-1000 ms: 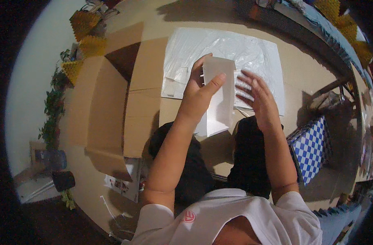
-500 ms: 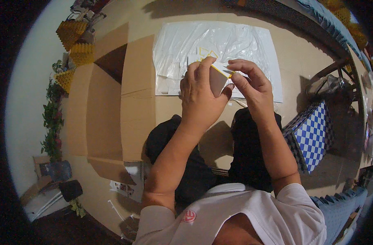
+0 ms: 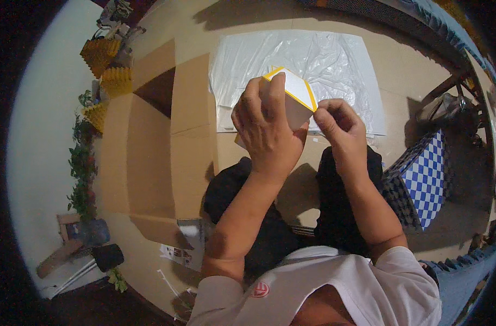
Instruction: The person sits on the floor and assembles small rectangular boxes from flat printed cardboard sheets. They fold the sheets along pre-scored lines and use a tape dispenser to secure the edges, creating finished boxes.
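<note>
My left hand (image 3: 270, 136) is wrapped round a small box-like piece (image 3: 298, 87) with a white face, bright yellow edges and grey-brown sides. Its fingers reach over the top edge, and the thumb is partly hidden. At the near right corner, the thumb and forefinger of my right hand (image 3: 343, 130) pinch together on the yellow edge. Beneath lies a white board or sheet (image 3: 374, 103) covered with clear crinkled plastic film (image 3: 248, 57). Another yellow-edged bit shows just behind the held piece, mostly hidden.
A large open cardboard box (image 3: 191, 141) stands to my left. On the right are a blue-and-white checked box (image 3: 424, 179) and a bag (image 3: 440, 111) under a wooden frame. Potted greenery (image 3: 82, 163) and yellow corrugated pieces (image 3: 100, 56) line the left wall.
My left hand has tilted the small piece so its white face now shows. My right fingers have closed at its corner; the pale strip near them is no longer visible. The view has shifted slightly.
</note>
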`<state>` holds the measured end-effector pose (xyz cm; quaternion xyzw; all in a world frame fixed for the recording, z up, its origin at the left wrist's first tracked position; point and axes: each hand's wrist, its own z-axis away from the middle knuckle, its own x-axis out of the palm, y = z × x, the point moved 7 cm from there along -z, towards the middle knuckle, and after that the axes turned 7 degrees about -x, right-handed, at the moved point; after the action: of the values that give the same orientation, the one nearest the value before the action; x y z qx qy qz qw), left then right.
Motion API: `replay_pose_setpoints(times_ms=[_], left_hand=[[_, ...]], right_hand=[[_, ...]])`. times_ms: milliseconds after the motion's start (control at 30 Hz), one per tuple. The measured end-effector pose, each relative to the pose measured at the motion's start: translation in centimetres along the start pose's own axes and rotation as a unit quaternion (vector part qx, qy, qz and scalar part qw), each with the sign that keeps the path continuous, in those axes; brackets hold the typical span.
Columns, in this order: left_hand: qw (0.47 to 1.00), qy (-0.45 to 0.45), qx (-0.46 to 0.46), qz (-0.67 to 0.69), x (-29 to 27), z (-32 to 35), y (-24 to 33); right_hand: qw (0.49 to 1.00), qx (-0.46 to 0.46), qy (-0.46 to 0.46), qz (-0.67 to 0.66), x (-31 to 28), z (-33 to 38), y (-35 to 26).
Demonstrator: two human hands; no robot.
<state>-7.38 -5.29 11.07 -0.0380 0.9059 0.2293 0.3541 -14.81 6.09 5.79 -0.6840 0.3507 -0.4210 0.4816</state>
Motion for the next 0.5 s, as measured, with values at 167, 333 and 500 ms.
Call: replay_pose_setpoints(times_ms=[167, 333, 500], left_hand=[[0.999, 0.012, 0.033, 0.01, 0.1, 0.3, 0.3], [0.997, -0.005, 0.02, 0.076, 1.5, 0.5, 0.6], [0.981, -0.061, 0.026, 0.181, 0.6, -0.5, -0.2]], right_hand=[[0.999, -0.03, -0.01, -0.027, 0.7, 0.6, -0.8], [0.998, -0.059, 0.005, -0.003, -0.6, -0.3, -1.0], [0.981, -0.143, -0.023, 0.13, -2.4, -2.4, -2.1]])
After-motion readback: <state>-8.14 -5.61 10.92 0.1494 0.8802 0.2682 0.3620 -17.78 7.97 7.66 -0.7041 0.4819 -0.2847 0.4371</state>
